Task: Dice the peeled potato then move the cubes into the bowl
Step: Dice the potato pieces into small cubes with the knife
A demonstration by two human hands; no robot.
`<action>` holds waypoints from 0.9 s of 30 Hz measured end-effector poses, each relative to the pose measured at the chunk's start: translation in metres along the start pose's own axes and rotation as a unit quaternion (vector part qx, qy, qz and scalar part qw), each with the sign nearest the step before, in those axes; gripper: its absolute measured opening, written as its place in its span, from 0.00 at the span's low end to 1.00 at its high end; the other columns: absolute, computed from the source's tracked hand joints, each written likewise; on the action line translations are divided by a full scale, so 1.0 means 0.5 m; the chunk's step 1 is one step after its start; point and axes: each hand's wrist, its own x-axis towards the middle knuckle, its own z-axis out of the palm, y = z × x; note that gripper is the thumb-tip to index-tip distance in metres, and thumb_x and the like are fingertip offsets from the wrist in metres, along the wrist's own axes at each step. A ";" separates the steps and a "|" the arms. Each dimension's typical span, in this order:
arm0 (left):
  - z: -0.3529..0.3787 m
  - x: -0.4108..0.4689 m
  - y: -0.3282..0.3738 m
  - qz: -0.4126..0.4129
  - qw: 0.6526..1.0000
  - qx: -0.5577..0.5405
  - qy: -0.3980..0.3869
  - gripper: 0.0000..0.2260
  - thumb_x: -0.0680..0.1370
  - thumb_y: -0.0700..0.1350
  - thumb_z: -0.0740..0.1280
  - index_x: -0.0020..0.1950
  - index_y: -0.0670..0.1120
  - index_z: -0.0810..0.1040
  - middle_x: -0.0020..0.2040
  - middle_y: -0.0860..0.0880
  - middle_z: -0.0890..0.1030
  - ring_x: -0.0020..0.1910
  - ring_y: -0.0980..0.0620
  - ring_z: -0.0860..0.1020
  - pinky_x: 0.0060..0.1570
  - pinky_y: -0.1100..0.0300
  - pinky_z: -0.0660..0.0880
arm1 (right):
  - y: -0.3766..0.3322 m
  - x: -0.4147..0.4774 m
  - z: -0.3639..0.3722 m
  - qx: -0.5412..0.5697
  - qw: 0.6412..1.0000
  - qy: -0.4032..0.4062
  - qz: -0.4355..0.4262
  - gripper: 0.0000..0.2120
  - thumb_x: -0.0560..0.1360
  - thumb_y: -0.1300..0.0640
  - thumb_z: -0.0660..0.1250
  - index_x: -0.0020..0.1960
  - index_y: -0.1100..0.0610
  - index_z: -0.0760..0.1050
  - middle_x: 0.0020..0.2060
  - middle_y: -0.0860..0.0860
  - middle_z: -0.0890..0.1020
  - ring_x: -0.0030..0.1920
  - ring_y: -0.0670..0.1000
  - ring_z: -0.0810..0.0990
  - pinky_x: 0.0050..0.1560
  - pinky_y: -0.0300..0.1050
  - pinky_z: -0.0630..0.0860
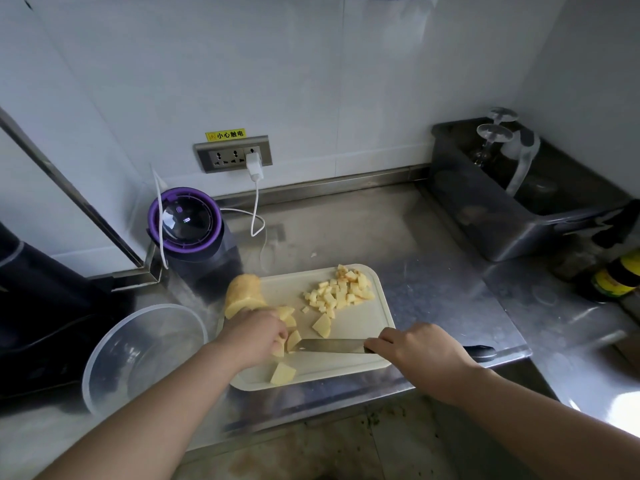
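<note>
Gripping the knife (332,345) by its dark handle, the right hand (422,358) has its fingers wrapped round the grip, with one finger stretched onto the top of the blade. The flat steel blade lies across the near part of the cutting board (367,327), its tip pointing to 9 o'clock. At that tip the left hand (256,336) curls its fingers down over a few potato slices (293,340), holding them against the board. The flesh is pale yellow and moist-looking, cut into thin flat pieces with straight edges. One loose slice (322,325) lies near the board's middle, and a thicker wedge (283,373) sits at 7 o'clock by the near rim. At 1 o'clock a heap of small, roughly square cubes (341,289) is piled up. At 10 o'clock the uncut potato chunk (242,294), rounded and smooth, hangs over the board's corner. The board is a cream plastic rectangle with rounded corners and a raised lip. At 8 o'clock, just beside it, stands the bowl (104,344), round and clear plastic, on the scuffed stainless-steel counter (433,271).
</note>
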 end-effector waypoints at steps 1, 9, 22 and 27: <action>-0.002 0.004 0.003 0.006 1.000 -0.012 0.018 0.13 0.80 0.46 0.63 0.62 0.56 0.79 0.61 0.56 0.76 0.57 0.50 0.76 0.57 0.55 0.73 | 0.006 -0.004 0.000 -0.002 1.000 0.010 0.007 0.30 0.78 0.67 0.64 0.75 0.50 0.59 0.60 0.53 0.76 0.41 0.54 0.79 0.45 0.48 0.80; -0.001 0.061 0.076 0.058 0.997 -0.019 0.056 0.19 0.82 0.42 0.57 0.72 0.55 0.70 0.68 0.53 0.70 0.62 0.49 0.72 0.62 0.54 0.71 | 0.060 -0.031 0.020 0.023 0.996 0.052 0.069 0.29 0.80 0.63 0.64 0.75 0.44 0.61 0.58 0.48 0.79 0.47 0.53 0.81 0.50 0.47 0.80; 0.015 0.061 0.072 0.095 0.979 0.179 0.034 0.17 0.78 0.50 0.62 0.66 0.49 0.71 0.70 0.47 0.66 0.68 0.46 0.65 0.67 0.52 0.63 | 0.076 -0.031 0.048 0.293 0.939 0.025 0.178 0.12 0.83 0.54 0.57 0.61 0.48 0.76 0.46 0.45 0.81 0.43 0.47 0.80 0.39 0.36 0.75; 0.015 0.032 0.052 0.060 0.988 0.134 0.056 0.18 0.77 0.53 0.62 0.66 0.50 0.73 0.67 0.50 0.68 0.65 0.49 0.66 0.63 0.54 0.65 | 0.059 -0.014 0.050 0.355 0.921 -0.012 0.162 0.10 0.81 0.60 0.58 0.59 0.52 0.76 0.48 0.49 0.81 0.45 0.47 0.80 0.43 0.34 0.74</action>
